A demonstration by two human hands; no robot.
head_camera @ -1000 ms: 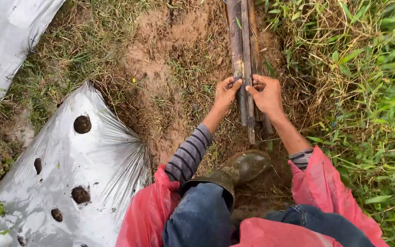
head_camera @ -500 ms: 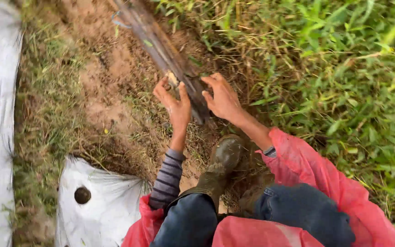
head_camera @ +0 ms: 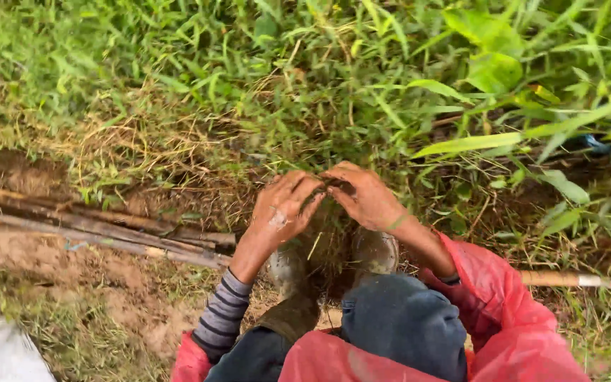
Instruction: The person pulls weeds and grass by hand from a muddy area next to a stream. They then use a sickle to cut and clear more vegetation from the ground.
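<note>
My left hand (head_camera: 282, 210) and my right hand (head_camera: 363, 197) meet fingertip to fingertip over a tuft of dry grass (head_camera: 327, 226) just in front of my muddy boots (head_camera: 375, 251). The fingers of both hands curl down into the tuft and grip it. A bundle of thin dark sticks (head_camera: 107, 230) lies on the bare soil to the left, its near end a hand's width from my left wrist. Neither hand touches the sticks.
Thick green grass and broad leaves (head_camera: 489, 71) fill the top and right. A pale stick or handle (head_camera: 574, 279) lies on the ground at the right behind my red sleeve (head_camera: 503, 304). A corner of white plastic sheet (head_camera: 1, 354) shows at bottom left.
Both hands have let go of the stick bundle and moved right onto the grass tuft by the boots. The view has swung right, so the sticks and plastic sheet slid left.
</note>
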